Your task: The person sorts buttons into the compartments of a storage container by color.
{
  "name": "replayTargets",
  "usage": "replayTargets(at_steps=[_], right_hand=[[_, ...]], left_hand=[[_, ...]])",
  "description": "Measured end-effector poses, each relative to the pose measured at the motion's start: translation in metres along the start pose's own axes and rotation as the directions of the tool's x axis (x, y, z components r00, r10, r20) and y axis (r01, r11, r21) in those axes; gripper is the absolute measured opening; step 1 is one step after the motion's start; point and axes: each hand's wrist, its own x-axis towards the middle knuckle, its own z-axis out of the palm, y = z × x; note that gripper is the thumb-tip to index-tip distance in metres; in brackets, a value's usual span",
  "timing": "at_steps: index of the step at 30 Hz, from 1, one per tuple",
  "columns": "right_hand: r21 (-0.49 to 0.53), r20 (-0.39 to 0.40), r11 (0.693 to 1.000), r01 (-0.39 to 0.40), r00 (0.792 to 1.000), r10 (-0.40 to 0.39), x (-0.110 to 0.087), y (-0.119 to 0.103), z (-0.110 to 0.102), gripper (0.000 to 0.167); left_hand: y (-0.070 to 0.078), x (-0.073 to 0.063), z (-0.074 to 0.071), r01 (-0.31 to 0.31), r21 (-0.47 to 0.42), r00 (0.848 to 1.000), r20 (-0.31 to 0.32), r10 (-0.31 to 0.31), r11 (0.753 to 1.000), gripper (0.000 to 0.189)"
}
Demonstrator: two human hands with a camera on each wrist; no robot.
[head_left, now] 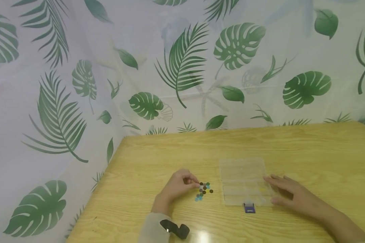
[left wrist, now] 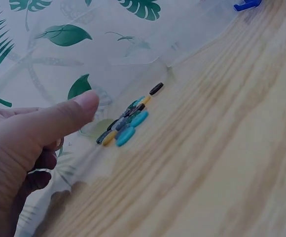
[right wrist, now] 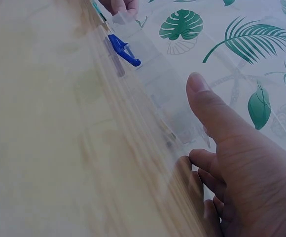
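Note:
A loose cluster of small round flat pieces (head_left: 204,188), in black, green, brown and light blue, lies on the table; the left wrist view also shows yellow ones among them. My left hand (head_left: 179,185) is at the cluster's left edge, with thumb and forefinger close to the pieces. In the left wrist view its thumb (left wrist: 86,104) is stretched out, and I see nothing held. To the right lies a clear plastic compartment box (head_left: 231,199) with its lid (head_left: 241,168) opened back. My right hand (head_left: 295,195) is beside the box's right side, fingers extended, thumb apart; contact is unclear.
A blue clasp (head_left: 249,208) is at the box's front edge. A small yellow patch (head_left: 262,189) shows in the box's right part. The wooden table (head_left: 158,152) meets a leaf-printed cloth (head_left: 185,67) at the back and left. A black strap (head_left: 174,228) is on my left sleeve.

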Motion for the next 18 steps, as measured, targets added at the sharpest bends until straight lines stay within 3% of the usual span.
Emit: replayTargets(at_steps=[14, 18], right_hand=[[-0.018, -0.012, 0.999, 0.028, 1.0, -0.028, -0.0011, -0.0018, -0.0006, 0.061], [-0.015, -0.014, 0.999, 0.029, 0.999, -0.03, -0.0012, -0.0002, -0.0006, 0.061]], left_hand=[[-0.0015, -0.0041, 0.0002, 0.019, 0.016, 0.999, 0.048, -0.02, 1.0, 0.01], [-0.0026, -0.0042, 0.0006, -0.016, 0.038, 0.999, 0.048, 0.015, 0.999, 0.01]])
